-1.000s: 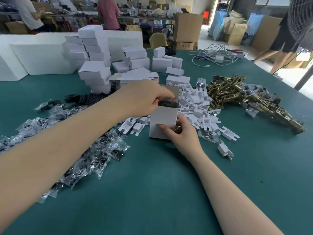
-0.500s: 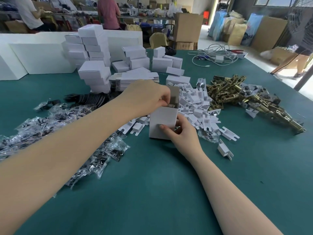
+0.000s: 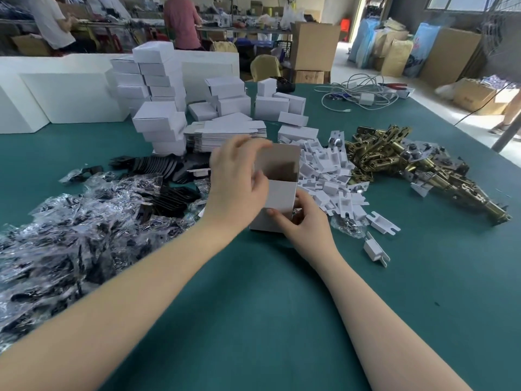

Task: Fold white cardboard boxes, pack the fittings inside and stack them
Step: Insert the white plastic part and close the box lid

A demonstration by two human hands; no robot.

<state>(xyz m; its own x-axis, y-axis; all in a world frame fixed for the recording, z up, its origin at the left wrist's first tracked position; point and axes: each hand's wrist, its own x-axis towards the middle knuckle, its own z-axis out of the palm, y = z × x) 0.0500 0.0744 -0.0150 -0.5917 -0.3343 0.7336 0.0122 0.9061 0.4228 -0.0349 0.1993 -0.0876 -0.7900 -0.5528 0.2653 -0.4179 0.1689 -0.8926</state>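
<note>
A small white cardboard box [image 3: 282,193] stands upright on the green table [image 3: 253,306], its lid flap raised and its top open. My right hand [image 3: 307,230] grips its lower right corner, thumb on the front face. My left hand [image 3: 234,179] is blurred at the box's left side, fingers loosely spread up beside the lid flap and holding nothing I can see. What lies inside the box is hidden. Brass fittings [image 3: 394,159] are heaped to the right. Folded white boxes [image 3: 158,80] are stacked at the back left.
White plastic inserts [image 3: 324,170] are piled just right of the box, with two loose ones [image 3: 377,249] nearer me. Bagged black parts [image 3: 70,235] cover the left. Flat box blanks [image 3: 225,134] lie behind the box. Cables [image 3: 361,94] sit at the far right. People work in the background.
My left hand has come up out of the box's open top and shifted left beside the lid flap. The right hand and the box have stayed put.
</note>
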